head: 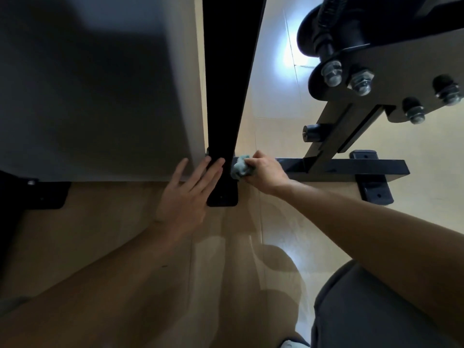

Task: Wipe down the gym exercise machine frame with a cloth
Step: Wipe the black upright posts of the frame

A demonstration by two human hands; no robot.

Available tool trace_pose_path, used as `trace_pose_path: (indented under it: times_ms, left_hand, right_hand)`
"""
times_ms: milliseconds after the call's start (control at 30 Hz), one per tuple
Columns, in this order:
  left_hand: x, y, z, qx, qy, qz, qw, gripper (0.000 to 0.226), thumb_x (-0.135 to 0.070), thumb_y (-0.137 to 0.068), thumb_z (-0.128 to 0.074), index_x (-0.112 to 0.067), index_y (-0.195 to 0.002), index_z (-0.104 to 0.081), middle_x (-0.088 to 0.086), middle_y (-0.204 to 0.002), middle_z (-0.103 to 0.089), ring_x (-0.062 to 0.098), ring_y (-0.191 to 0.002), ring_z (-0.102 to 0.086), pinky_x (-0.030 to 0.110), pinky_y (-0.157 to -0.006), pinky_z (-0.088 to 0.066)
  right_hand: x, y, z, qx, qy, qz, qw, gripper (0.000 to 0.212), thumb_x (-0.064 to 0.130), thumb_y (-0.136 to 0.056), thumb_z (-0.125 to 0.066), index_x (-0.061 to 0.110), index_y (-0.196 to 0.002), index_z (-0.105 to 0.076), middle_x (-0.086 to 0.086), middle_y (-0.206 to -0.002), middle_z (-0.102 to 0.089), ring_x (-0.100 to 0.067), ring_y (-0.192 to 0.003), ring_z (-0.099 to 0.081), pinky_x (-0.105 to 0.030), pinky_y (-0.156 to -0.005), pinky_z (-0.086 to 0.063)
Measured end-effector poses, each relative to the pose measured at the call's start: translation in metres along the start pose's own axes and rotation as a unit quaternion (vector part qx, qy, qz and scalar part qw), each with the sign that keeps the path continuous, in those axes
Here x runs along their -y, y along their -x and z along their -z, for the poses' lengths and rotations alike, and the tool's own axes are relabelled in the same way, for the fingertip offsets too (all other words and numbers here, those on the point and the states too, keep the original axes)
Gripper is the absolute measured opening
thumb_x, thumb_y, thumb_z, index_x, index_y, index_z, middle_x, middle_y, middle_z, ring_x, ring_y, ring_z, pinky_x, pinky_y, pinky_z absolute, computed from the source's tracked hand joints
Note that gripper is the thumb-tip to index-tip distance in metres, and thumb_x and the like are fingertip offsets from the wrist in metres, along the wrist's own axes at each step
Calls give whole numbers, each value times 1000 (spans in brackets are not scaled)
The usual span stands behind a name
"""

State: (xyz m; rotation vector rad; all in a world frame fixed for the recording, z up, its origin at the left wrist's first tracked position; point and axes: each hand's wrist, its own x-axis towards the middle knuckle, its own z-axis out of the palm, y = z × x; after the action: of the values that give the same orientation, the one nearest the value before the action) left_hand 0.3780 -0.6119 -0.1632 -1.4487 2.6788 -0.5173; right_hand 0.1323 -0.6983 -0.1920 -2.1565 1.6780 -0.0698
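Hands: our right hand (263, 172) is curled tight round a bunched grey-green cloth (241, 168). Our left hand (185, 197) is spread wide with straight fingers and holds nothing, its fingertips resting on the foot of the upright post (228, 84). We judge it is there to steady us while we lean low.
Floor (125, 234): pale and glossy. It fills the lower view, and the machine stands on it.
Wall panel (88, 96): grey and shadowed, at the left behind the post.
Upright post: a broad black beam that rises from a flat foot plate (222, 197) on the floor, between our two hands.
Pivot plate (401, 71): a dark metal plate at the upper right that carries a sloping arm. It is well apart from both hands.
Base bar (351, 167): a black square tube lying along the floor and running right from the post.
Cloth: pressed into the corner where the base bar meets the post. It sits at our right fingertips and just beside our left fingertips. We judge this joint is the part being wiped, and the cloth is bunched to reach into it.
Bolts (331, 71): silver nuts on the pivot plate, which we judge not yet wiped.
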Motion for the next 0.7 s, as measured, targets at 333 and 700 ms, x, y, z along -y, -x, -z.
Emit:
trace_pose_path:
  times_ms: [333,700]
  left_hand:
    - [8,1,9,-20,29,-41,999,78,-35,-90,-54,-13,-159,-24,12,-169,0,31,-156,-7,58,-121,-15]
    - [44,13,7,-181,0,114,977,93,-53,-85,-70,-20,-159,-24,12,-166,5,33,-155,6,59,-123,-6]
  right_hand:
    - [-27,-2,18,-11,23,-94,995,36,34,-89,-70,23,-123,-67,-5,-118,-57,-25,-114,-51,-38,-94,-48]
    - [26,-9,-2,-7,30,55,998,28,36,-89,-70,21,-111,-72,-3,-116,-60,-30,-106,-56,-38,-87,-49]
